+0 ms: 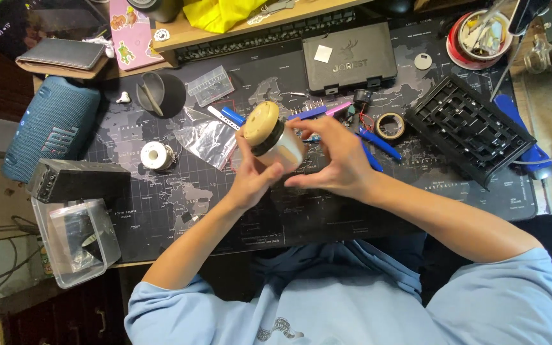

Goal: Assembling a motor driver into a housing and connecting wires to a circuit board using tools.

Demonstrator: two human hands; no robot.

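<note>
Tilting jar (276,137), tan lid (260,122) pointing upper-left.

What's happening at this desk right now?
A person in a light blue top holds a small white jar with a tan lid in both hands above a dark map-printed desk mat. The left hand grips it from below, and the right hand cups its side. Around it lie a blue speaker, a black case and a tape roll.

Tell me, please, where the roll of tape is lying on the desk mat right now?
In the head view the roll of tape lies flat on the dark desk mat, beyond the right hand, between the black case and the black keyboard frame.
</note>
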